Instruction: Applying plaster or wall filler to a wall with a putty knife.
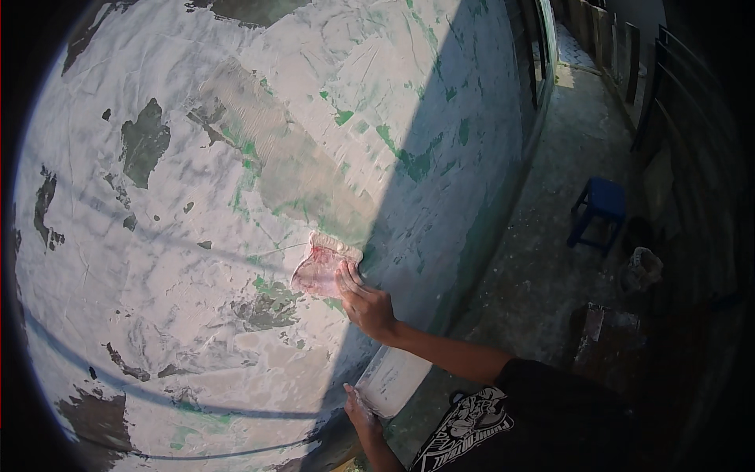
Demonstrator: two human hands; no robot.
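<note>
My right hand (pixel 368 308) grips a wide, pinkish, putty-smeared scraper (pixel 318 271) and holds it flat against the wall (pixel 197 275). A thick roll of off-white putty lies along the scraper's upper edge. The wall is coated in patchy white, with green and dark grey showing through. Damp-looking beige putty covers a band just above the blade. Lower down, my left hand (pixel 362 411) is closed on the edge of a white rectangular board (pixel 393 381) that carries some smears. Its fingers are partly hidden by the board.
A blue plastic stool (pixel 601 206) stands on the concrete walkway (pixel 578 126) to the right. Near it are a whitish open bag or bucket (pixel 642 270) and a putty-stained container (pixel 609 326) in shadow. Dark railings (pixel 668 86) line the far right.
</note>
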